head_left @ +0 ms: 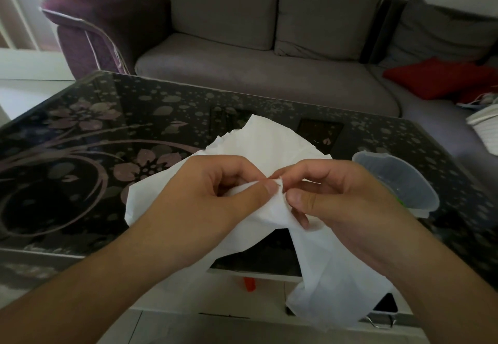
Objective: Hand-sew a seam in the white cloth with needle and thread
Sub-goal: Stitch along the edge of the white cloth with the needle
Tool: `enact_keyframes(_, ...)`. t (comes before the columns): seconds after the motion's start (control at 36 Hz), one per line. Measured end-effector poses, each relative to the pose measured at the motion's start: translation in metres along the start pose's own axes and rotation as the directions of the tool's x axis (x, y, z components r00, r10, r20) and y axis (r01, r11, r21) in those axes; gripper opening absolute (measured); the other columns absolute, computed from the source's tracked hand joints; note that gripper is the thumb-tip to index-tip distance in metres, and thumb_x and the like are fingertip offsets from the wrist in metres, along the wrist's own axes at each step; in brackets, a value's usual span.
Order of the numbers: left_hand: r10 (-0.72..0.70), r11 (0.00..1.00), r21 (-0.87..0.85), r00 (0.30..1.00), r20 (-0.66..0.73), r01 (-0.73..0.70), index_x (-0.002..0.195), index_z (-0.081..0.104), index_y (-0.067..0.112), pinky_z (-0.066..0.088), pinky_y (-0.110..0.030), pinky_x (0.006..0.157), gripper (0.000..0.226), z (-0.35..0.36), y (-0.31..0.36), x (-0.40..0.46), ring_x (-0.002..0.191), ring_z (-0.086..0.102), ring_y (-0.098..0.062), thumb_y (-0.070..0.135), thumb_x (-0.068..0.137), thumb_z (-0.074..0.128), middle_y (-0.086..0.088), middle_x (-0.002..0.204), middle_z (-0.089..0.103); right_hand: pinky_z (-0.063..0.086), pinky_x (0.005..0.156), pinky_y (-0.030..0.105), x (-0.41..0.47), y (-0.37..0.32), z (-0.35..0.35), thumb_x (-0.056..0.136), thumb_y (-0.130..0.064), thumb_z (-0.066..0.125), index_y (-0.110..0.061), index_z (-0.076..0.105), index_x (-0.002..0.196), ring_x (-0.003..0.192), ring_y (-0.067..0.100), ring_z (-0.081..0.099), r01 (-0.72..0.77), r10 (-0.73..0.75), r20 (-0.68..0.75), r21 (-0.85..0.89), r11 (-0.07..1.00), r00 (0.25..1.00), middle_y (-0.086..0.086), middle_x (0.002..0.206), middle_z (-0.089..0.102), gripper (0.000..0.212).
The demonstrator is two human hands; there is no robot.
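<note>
Two hands are busy here, and they are mine. My left hand [215, 190] and my right hand [331, 198] meet in the middle, just above the near side of the table [80, 155]. Both pinch the same small fold of the white cloth [269, 149]. My left thumb lies flat on the fold and my left fingers curl under it. My right thumb and first finger squeeze the tip of the fold from the other side, so my two thumbs almost touch. I cannot tell if a needle or thread is between my fingers; it is too small to see.

The cloth is big and crumpled. Part of it lies on the table behind my hands. Another part hangs down over the table's near edge, under my right wrist.

The table is dark and shiny, with pale flowers and dots on it. A clear plastic bowl [398, 182] sits on the table, just beside my right hand. Behind the table is a grey sofa [242, 74] with a purple arm. A red cushion [436, 77] lies on the sofa at the right. Something small and orange [249, 283] shows below the table's edge.
</note>
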State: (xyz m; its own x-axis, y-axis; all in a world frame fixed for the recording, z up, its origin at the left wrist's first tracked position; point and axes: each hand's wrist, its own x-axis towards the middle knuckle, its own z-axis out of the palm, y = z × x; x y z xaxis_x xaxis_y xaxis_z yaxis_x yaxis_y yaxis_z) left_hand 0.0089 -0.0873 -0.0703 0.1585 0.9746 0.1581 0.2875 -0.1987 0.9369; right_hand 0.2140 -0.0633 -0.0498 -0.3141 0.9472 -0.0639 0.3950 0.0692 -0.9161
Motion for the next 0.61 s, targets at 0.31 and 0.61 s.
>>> enact_keyframes(0.31,-0.040,0.995,-0.090,0.999,0.001,0.040,0.085,0.081,0.027,0.052,-0.019,0.075,0.014,-0.0007,0.0023,-0.0004,0.082,0.072,-0.005,0.032,0.091,0.070,0.008,0.085,0.079,0.056,0.076,0.023,-0.0019,-0.0018,0.0002,0.088,-0.016,0.077,-0.031,0.080,0.082,0.079,0.009,0.071,0.043,-0.060,-0.119,-0.136,0.990,0.991,-0.015,0.090,0.076,0.017)
enact_keyframes(0.61,-0.080,0.983,-0.161,0.995,0.053,0.088,0.084,0.081,0.028,0.050,-0.018,0.069,0.019,0.0022,0.0032,-0.0008,0.076,0.070,-0.005,0.042,0.084,0.069,0.006,0.079,0.077,0.059,0.082,0.036,-0.0029,0.0000,0.0020,0.083,-0.006,0.078,-0.030,0.080,0.075,0.083,0.018,0.070,0.134,-0.139,-0.134,-0.047,0.990,0.981,-0.004,0.084,0.076,0.025)
